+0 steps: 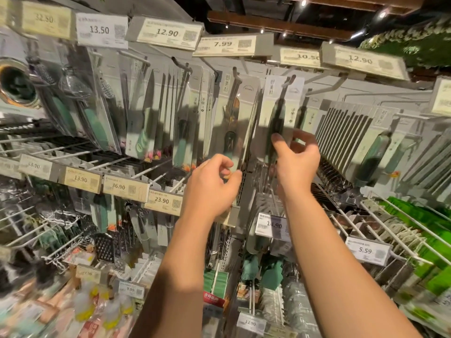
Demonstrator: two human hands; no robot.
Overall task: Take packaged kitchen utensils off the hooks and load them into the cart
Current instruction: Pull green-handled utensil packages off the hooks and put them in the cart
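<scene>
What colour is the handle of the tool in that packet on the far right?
Dark green handle, seen in the head view.

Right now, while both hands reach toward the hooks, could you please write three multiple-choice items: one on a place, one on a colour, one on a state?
1. The white price tag reading 13.50 sits:
A) upper left
B) lower right
C) bottom centre

2. The utensil handle in the clear-fronted card package that the right hand pinches is:
A) red
B) dark green
C) yellow

3. That package:
A) lies in a cart
B) hangs on its metal hook
C) lies on the floor

Key:
1. A, it is in the top row, left.
2. B, the green handle shows above the hand.
3. B, the hook passes through its top.
</scene>
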